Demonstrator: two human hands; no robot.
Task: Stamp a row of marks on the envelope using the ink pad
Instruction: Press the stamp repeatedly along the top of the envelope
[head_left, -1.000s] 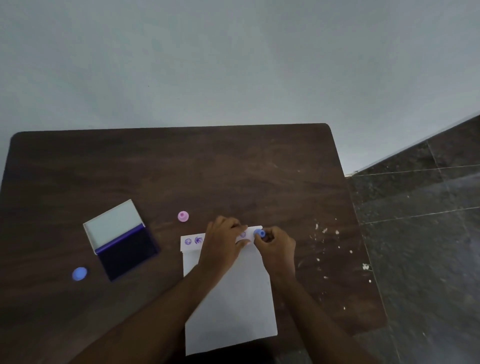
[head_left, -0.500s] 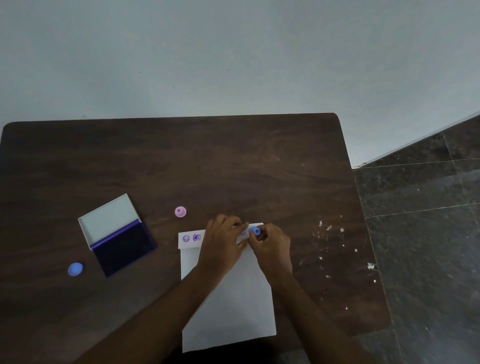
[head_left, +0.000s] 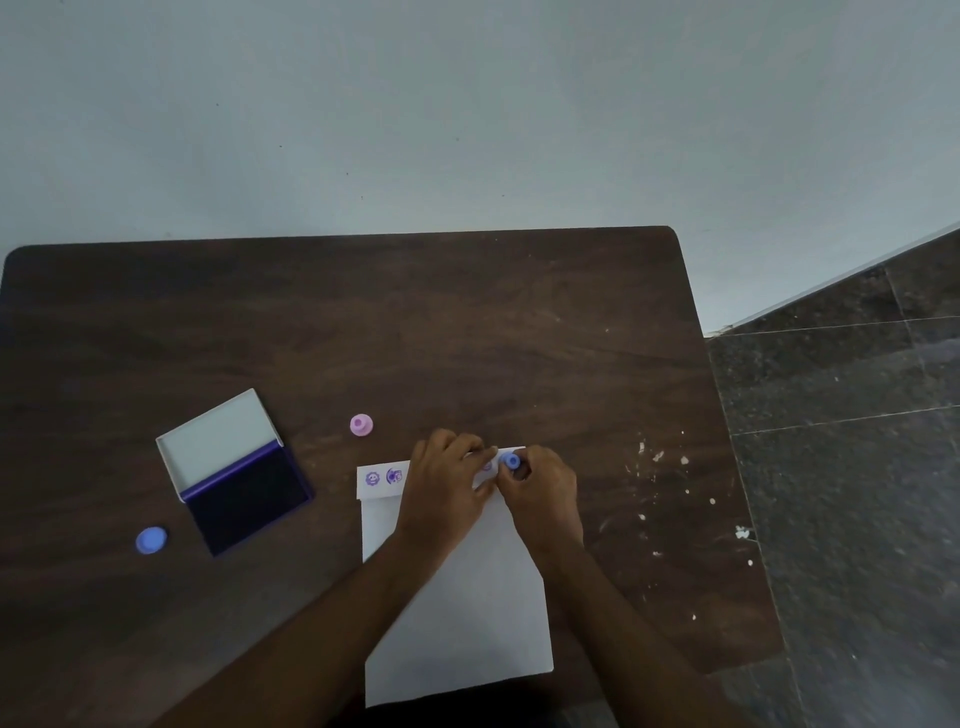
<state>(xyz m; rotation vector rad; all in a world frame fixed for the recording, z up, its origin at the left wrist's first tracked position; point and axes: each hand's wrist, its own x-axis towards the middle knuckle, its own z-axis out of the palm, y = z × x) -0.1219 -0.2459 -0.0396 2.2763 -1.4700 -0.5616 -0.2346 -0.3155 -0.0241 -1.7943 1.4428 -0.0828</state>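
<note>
A white envelope (head_left: 457, 618) lies lengthwise on the dark wooden table (head_left: 363, 332), its flap at the far end. Two purple marks (head_left: 383, 477) show on the flap's left part, and another mark peeks out between my hands. My left hand (head_left: 447, 488) presses flat on the flap's middle. My right hand (head_left: 543, 493) pinches a small blue stamp (head_left: 511, 461) upright on the flap's right end. The open ink pad (head_left: 244, 493), dark purple with a pale lid, sits to the left of the envelope.
A pink stamp (head_left: 360, 425) stands just beyond the envelope's left corner. A blue round cap (head_left: 151, 540) lies left of the ink pad. White flecks (head_left: 660, 462) dot the table's right side. Beyond the table's right edge is dark tiled floor (head_left: 852, 467).
My hands stay on the flap. The blue stamp has shifted very slightly along the flap's right end; the view itself has drifted a little.
</note>
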